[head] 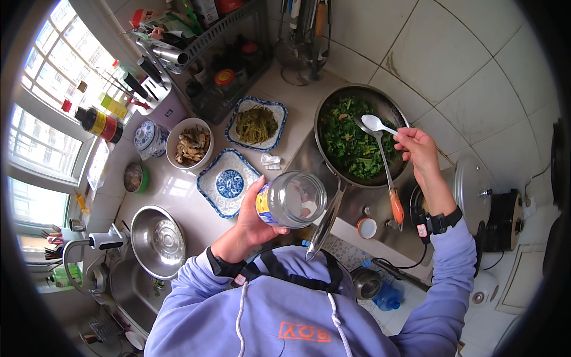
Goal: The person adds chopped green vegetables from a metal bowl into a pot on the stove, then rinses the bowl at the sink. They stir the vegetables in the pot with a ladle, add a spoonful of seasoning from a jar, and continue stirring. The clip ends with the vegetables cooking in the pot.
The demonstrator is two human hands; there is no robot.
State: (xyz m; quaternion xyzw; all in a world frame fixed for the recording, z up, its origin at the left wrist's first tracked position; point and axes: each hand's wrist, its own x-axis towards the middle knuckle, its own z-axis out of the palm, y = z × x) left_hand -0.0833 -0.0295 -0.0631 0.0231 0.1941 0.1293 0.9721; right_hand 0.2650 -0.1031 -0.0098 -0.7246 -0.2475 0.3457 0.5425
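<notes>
My left hand point(254, 218) holds an open glass jar point(303, 201) with a yellow and blue label; a little white matter shows inside it. In my right hand point(417, 145) is a small white spoon point(374, 122), its bowl over the frying pan point(319, 147). Chopped leafy greens point(352, 138) fill much of the pan. A metal spatula with an orange handle point(396, 207) rests in the pan, its handle over the rim. To the left of the jar lies a blue-and-white square plate point(229, 183) with no food on it. A lid point(367, 228) lies on the stove front.
Behind the plate stand a dish of cooked green strips point(256, 125) and a white bowl of brown pieces point(192, 145). A steel basin point(158, 241) sits by the sink point(134, 285). A knife block point(167, 107) stands near the window, and a lidded pot point(475, 178) at the right.
</notes>
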